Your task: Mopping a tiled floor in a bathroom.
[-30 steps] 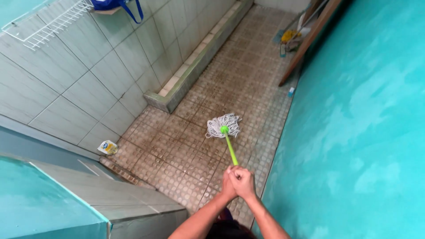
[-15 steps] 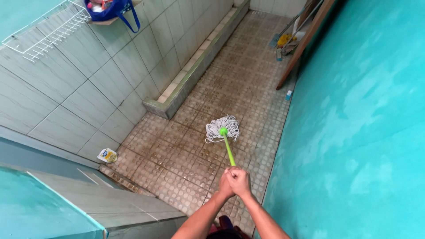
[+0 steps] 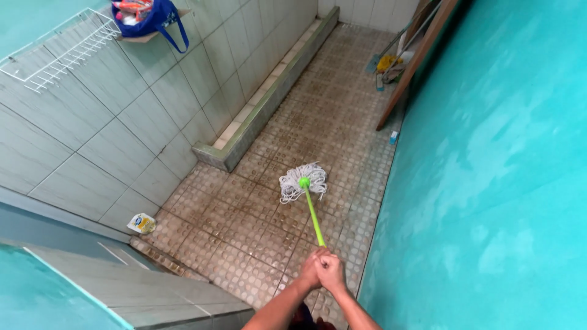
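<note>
I stand in a narrow tiled washroom and look down at a mop. Its white string head [image 3: 302, 182] lies spread on the brown patterned floor tiles [image 3: 244, 226], in the middle of the floor. A bright green handle [image 3: 314, 217] runs from the head back to me. My left hand [image 3: 310, 271] and my right hand [image 3: 331, 272] are clasped together around the near end of the handle, one right beside the other.
A raised tiled curb [image 3: 263, 104] runs along the grey tiled left wall. A small yellow and white packet [image 3: 142, 223] lies by that wall. A blue bag [image 3: 147, 18] sits on a high shelf beside a white wire rack [image 3: 67, 49]. Cleaning tools [image 3: 391, 64] lean at the far right against the turquoise wall.
The mop head has shifted only slightly on the floor. My view has tilted up, so more of the blue bag and the far end of the room shows.
</note>
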